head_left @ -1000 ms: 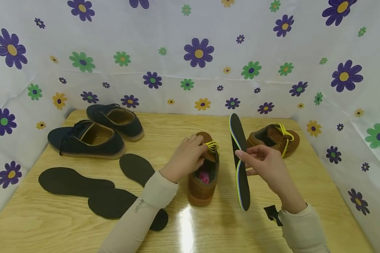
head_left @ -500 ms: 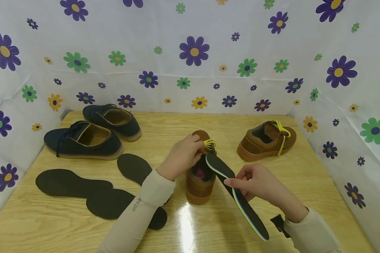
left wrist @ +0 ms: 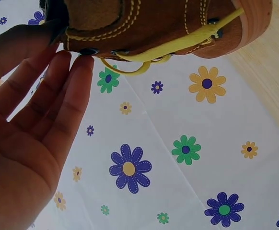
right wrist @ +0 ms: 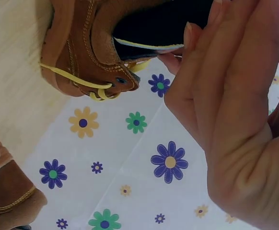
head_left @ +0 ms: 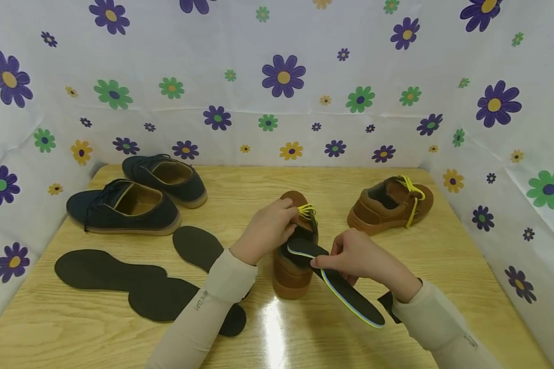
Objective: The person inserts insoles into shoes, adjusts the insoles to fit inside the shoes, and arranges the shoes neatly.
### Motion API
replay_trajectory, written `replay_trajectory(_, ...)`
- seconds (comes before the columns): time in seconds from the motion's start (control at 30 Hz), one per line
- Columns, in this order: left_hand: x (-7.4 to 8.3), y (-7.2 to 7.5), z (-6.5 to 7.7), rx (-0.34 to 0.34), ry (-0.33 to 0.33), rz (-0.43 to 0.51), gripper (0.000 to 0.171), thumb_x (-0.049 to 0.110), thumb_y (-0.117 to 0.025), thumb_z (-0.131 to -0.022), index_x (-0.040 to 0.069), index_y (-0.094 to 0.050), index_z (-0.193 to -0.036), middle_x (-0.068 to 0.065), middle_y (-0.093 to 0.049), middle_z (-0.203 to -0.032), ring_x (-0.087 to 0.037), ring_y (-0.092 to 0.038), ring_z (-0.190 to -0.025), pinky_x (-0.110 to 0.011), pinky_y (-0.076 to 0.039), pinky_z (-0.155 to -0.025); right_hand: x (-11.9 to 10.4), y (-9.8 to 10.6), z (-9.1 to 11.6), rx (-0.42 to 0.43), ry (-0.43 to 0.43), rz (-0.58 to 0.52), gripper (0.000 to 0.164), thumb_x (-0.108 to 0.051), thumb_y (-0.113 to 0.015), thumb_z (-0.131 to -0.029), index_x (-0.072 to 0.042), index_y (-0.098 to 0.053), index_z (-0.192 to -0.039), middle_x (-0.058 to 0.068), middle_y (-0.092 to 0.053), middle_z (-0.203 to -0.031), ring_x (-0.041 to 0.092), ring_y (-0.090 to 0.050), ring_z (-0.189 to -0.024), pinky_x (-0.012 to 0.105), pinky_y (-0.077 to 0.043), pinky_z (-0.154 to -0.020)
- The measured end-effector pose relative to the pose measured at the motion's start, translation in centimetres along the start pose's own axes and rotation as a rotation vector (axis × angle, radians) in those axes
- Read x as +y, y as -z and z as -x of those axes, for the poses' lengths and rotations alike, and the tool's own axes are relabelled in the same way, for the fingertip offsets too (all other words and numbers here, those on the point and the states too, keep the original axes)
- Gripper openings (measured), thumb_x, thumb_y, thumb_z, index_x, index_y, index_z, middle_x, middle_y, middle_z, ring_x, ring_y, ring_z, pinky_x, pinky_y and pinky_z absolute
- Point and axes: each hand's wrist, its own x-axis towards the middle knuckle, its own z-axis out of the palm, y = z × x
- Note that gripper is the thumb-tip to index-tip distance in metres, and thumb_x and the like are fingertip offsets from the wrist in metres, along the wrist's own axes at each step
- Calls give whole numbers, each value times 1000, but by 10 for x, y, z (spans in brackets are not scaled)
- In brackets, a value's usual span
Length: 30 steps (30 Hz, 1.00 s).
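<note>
A brown shoe [head_left: 292, 279] with yellow laces stands on the table, heel toward me. My left hand [head_left: 270, 225] pinches the upper at the edge of its opening, thumb inside and fingers outside in the left wrist view. Between thumb and fingers my right hand [head_left: 362, 259] pinches a black insole [head_left: 353, 297] with a white, blue and yellow edge. The front end of this insole dips into the shoe's opening, while its other end slants back toward me over the table. In the right wrist view, the right hand [right wrist: 235, 96] hides part of the insole.
Another brown shoe [head_left: 374, 218] stands at the right. Two navy shoes, one nearer [head_left: 134, 212] and one farther [head_left: 173, 177], are at the back left. Several flat black insoles [head_left: 101, 269] lie left of the left sleeve. A small black piece [head_left: 389, 306] lies beside the right cuff.
The right hand has brought the insole left and down from upright beside the shoe, tilting it until its front end enters the opening. The left hand keeps its grip on the shoe.
</note>
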Motion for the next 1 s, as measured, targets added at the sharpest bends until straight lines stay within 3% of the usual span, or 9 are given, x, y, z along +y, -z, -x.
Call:
replay_trajectory(0.27,2,0,-3,-4,-8,15,10,6,-73,-84,8,-63,-83,-2,-53,-83,-18,-56,-78,-29,-50,-68,-11,0,-15,-6,-13,79,43,-37,-73,-81,-4,-58,-58,5,-55,-48,16,-57,-40,30,-49,-45)
replay_trajectory(0.57,3,2,-2,-2,-10,33,9,4,-72,-84,7,-64,-84,-2,-52,-83,-18,-56,-78,-29,-49,-68,-22,-9,-31,31,-16,94,39,-29,-68,-81,-7,-53,-52,3,-53,-46,14,-54,-37,30,-48,-42)
replay_trajectory(1.0,0,1,2,-16,0,33,9,4,-73,-84,7,-64,-85,-2,-51,-82,-18,-55,-77,-29,-50,-67,-27,-21,-51,117,-19,90,28,-26,-72,-82,1,-63,-80,10,-60,-65,28,-62,-47,31,-48,-41)
